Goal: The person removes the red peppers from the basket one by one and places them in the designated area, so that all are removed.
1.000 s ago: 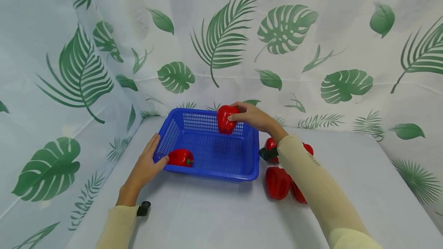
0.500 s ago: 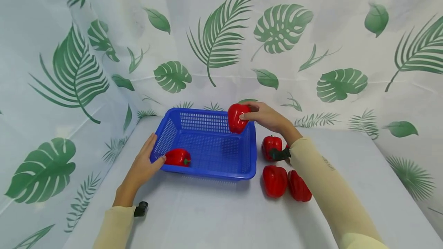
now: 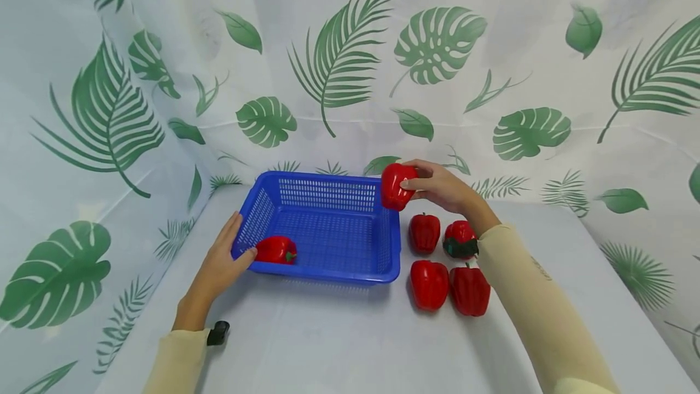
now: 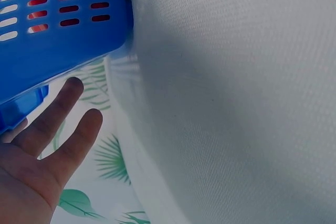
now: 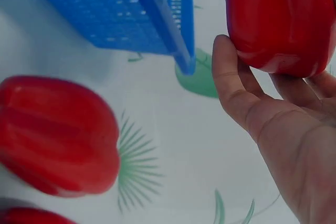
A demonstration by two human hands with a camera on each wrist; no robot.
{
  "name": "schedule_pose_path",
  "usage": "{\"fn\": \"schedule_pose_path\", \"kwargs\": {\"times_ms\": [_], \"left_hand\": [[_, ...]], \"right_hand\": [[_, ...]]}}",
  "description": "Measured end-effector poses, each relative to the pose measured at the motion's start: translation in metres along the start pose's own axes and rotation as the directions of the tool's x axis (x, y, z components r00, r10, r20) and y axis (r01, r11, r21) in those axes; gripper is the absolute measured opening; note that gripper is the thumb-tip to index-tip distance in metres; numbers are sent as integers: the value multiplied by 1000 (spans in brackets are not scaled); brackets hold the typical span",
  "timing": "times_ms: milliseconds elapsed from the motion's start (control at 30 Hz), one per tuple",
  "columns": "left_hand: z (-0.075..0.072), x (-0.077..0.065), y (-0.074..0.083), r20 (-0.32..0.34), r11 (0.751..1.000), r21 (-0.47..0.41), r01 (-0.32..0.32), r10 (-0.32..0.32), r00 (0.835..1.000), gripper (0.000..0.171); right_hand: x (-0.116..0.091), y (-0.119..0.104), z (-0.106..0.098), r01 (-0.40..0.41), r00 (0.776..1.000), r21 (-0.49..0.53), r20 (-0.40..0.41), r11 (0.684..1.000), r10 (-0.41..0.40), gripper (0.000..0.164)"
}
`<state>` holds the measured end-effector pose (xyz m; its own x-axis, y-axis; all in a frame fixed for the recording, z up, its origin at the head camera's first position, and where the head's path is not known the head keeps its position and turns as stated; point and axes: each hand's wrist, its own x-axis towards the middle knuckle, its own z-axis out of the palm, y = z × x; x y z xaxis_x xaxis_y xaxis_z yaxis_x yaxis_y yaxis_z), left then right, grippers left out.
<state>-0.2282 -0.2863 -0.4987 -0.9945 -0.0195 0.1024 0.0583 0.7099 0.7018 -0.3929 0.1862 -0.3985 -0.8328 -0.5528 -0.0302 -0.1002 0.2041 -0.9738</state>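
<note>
A glossy red bell pepper [image 3: 398, 187] is pinched between the thumb and fingers of my right hand [image 3: 437, 186], above the back right corner of the blue plastic basket [image 3: 344, 275]. The right wrist view shows that pepper [image 5: 283, 19] close up, beside the basket's rim [image 5: 168, 30]. My left hand [image 3: 220, 263] rests at the basket's front left corner, thumb at the rim and fingers fairly straight along the outside. In the left wrist view its fingers [image 4: 76, 142] are spread beside the basket wall [image 4: 58, 51]. Another red bell pepper [image 3: 277, 250] lies inside, near the left thumb.
Right of the basket, several red bell peppers stand in two rows, among them a front one [image 3: 429, 285] and a back one [image 3: 424, 233]. A dark wrist device [image 3: 460, 247] overlaps one pepper. Leaf-patterned cloth [image 3: 339, 78] walls the back of the white table [image 3: 339, 345].
My right hand has carried its bell pepper rightward, from over the basket's inside to its right rim. More peppers on the table show now. The left hand stays at the basket; the head view shifts slightly.
</note>
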Motion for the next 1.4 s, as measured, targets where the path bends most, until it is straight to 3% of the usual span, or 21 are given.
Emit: {"fn": "schedule_pose_path", "kwargs": {"times_ms": [500,1033,1400], "left_hand": [[1,1,1,-3,1000,17,-9,9,1000,89],[-1,1,2,2,1000,25,-2,2,1000,88],[-2,-2,6,5,1000,15,-10,10,1000,89]], "right_hand": [[-38,16,-27,-43,992,55,-120,998,49,58],[-66,27,-49,-7,991,66,-133,998,15,58],[-87,35,-64,-35,979,75,-200,997,50,57]]}}
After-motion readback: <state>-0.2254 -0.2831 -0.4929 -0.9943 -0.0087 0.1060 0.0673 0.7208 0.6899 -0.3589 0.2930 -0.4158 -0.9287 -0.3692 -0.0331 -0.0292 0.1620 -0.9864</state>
